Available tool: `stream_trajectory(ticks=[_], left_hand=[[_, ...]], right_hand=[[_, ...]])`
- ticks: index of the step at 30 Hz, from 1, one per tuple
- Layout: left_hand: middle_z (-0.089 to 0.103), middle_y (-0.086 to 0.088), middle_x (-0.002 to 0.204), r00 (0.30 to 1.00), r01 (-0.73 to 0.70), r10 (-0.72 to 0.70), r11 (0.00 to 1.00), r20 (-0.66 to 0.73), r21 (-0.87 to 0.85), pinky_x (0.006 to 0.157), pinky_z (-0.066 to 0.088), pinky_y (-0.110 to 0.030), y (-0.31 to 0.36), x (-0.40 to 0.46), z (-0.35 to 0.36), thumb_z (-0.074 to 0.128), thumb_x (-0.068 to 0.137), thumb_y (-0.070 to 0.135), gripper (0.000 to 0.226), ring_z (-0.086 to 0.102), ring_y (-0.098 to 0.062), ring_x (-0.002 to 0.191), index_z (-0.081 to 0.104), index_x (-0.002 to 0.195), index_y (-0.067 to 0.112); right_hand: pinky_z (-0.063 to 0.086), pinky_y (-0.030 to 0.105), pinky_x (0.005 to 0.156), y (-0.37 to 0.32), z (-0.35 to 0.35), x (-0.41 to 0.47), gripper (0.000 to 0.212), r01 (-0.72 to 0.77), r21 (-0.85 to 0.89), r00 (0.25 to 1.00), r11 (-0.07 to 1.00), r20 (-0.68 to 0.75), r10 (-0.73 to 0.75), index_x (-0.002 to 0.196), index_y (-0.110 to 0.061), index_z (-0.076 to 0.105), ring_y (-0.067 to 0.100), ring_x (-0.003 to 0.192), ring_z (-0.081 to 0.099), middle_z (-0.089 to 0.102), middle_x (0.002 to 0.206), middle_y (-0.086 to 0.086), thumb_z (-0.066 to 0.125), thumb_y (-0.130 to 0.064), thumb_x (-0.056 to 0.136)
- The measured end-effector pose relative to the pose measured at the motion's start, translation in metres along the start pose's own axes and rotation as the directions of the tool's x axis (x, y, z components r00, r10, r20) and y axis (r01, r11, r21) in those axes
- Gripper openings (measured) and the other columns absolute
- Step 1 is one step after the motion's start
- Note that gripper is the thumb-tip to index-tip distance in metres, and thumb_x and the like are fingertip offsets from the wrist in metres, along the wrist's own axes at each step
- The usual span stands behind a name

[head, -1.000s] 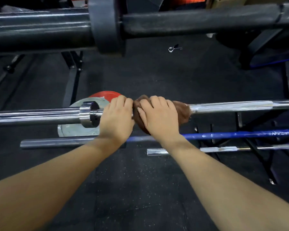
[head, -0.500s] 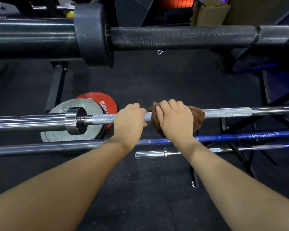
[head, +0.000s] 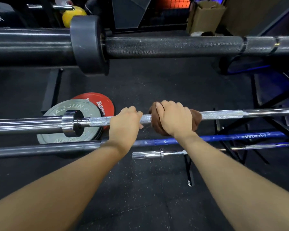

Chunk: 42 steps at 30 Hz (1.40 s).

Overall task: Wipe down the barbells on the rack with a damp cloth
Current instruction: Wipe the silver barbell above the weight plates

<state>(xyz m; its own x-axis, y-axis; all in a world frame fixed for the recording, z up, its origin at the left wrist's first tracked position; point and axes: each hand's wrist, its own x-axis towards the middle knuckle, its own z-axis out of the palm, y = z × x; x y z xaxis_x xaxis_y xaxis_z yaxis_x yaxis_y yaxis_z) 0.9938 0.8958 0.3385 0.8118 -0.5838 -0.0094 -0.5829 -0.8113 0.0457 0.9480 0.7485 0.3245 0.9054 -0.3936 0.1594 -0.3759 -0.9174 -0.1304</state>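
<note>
— Gripping what, exactly, with the right hand point(head: 173, 119)?

— A brown cloth point(head: 196, 118), bunched around the shaft of the chrome barbell point(head: 222, 114). The fingers curl over the top of the cloth, and brown folds stick out on both sides of the hand and below it.

— And the left hand point(head: 125, 124)?

— Directly on the bare knurled shaft, just left of the cloth, fingers wrapped over the bar. A short strip of knurling shows between the 2 hands, so they are near each other but not touching.

— Where does that bar sit?

— It runs level across the middle of the view, with its collar and smooth sleeve off to the left. Behind the collar, 2 plates lie on the black floor point(head: 140, 189): a grey plate point(head: 55, 112) overlapping a red plate point(head: 98, 101).

— Any other barbells?

— 3 more. A thick black barbell point(head: 173, 45) crosses the top of the view, close to the camera. Lower than the chrome one lies a blue barbell point(head: 232, 136), and nearer still a thin chrome bar point(head: 147, 154), both partly hidden by the forearms. Dark rack legs point(head: 230, 147) show at the right.

— Anything behind?

— A cardboard box point(head: 205, 15) and a yellow object point(head: 72, 15) I cannot identify.
</note>
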Motion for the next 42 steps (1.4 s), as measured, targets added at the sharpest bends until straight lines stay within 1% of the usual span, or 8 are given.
stream_trajectory(ticks=[5,10,15,22,28,32,36,42], left_hand=[[0.052,0.002,0.108,0.999,-0.026,0.027,0.998,0.022,-0.053,0.062,0.036,-0.031,0.001,-0.002,-0.003,0.052,0.093,0.040,0.026,0.048,-0.017,0.103,0.058,0.107,0.019],[0.052,0.001,0.119,0.997,-0.057,0.066,0.979,0.037,-0.194,0.084,0.044,-0.036,0.008,0.003,-0.008,0.050,0.095,0.036,0.031,0.046,-0.020,0.113,0.058,0.120,0.020],[0.054,-0.003,0.095,1.000,-0.007,0.011,0.976,0.017,-0.219,0.064,0.038,-0.034,0.015,0.012,-0.002,0.057,0.092,0.033,0.018,0.052,-0.023,0.095,0.061,0.090,0.015],[0.054,-0.002,0.101,0.999,-0.047,0.050,0.987,0.018,-0.156,0.064,0.038,-0.034,0.018,0.009,-0.004,0.054,0.094,0.035,0.022,0.050,-0.021,0.095,0.061,0.093,0.014],[0.053,-0.002,0.099,0.998,-0.019,0.027,0.988,0.049,-0.156,0.065,0.040,-0.034,0.020,0.011,-0.003,0.054,0.094,0.034,0.022,0.052,-0.022,0.095,0.058,0.088,0.014],[0.054,-0.003,0.103,0.998,-0.024,0.032,0.991,0.059,-0.133,0.072,0.046,-0.038,0.020,0.009,-0.003,0.051,0.095,0.034,0.022,0.052,-0.022,0.097,0.060,0.095,0.014],[0.053,-0.003,0.100,0.997,-0.043,0.053,0.987,0.061,-0.153,0.072,0.045,-0.038,0.019,0.011,-0.005,0.052,0.095,0.034,0.021,0.052,-0.023,0.097,0.057,0.087,0.015],[0.056,-0.002,0.096,0.997,0.010,0.001,0.989,0.080,-0.145,0.062,0.032,-0.030,0.021,0.015,-0.009,0.059,0.090,0.035,0.017,0.053,-0.024,0.090,0.060,0.087,0.018]], right_hand=[[0.035,0.036,0.080,0.010,-0.017,0.029,0.029,-0.286,0.297,0.935,0.911,0.294,0.198,0.110,-0.024,0.054,0.033,0.106,0.057,0.064,0.113,0.009,0.033,-0.042,0.100],[0.038,0.041,0.096,0.021,0.004,-0.023,0.037,0.027,0.210,0.983,0.977,-0.182,0.012,0.108,-0.021,0.061,0.028,0.102,0.056,0.063,0.106,0.003,0.029,-0.037,0.099],[0.032,0.041,0.102,0.017,0.014,-0.028,0.049,0.021,0.150,0.981,0.988,-0.196,0.009,0.105,-0.020,0.062,0.024,0.105,0.052,0.060,0.107,0.004,0.034,-0.058,0.092],[0.037,0.033,0.075,0.022,-0.021,0.030,0.034,-0.287,0.239,0.915,0.928,0.356,0.191,0.089,-0.022,0.062,0.029,0.092,0.058,0.068,0.103,0.006,0.037,-0.044,0.095],[0.036,0.038,0.072,0.028,0.014,-0.022,0.038,0.040,0.134,0.948,0.990,-0.318,0.005,0.083,-0.015,0.062,0.030,0.073,0.055,0.059,0.080,0.007,0.037,-0.041,0.096],[0.037,0.038,0.076,0.026,-0.003,0.008,0.040,-0.045,0.062,0.999,0.997,0.026,0.044,0.100,-0.017,0.062,0.034,0.097,0.060,0.066,0.103,0.008,0.029,-0.040,0.101],[0.048,0.036,0.084,0.031,-0.015,0.046,0.031,-0.322,0.246,0.842,0.914,0.516,0.157,0.089,-0.019,0.066,0.031,0.098,0.065,0.070,0.105,0.007,0.042,-0.037,0.093],[0.040,0.039,0.071,0.033,0.007,-0.018,0.045,0.026,0.124,0.975,0.992,-0.222,0.002,0.089,-0.015,0.063,0.034,0.076,0.058,0.062,0.082,0.009,0.030,-0.044,0.096]])
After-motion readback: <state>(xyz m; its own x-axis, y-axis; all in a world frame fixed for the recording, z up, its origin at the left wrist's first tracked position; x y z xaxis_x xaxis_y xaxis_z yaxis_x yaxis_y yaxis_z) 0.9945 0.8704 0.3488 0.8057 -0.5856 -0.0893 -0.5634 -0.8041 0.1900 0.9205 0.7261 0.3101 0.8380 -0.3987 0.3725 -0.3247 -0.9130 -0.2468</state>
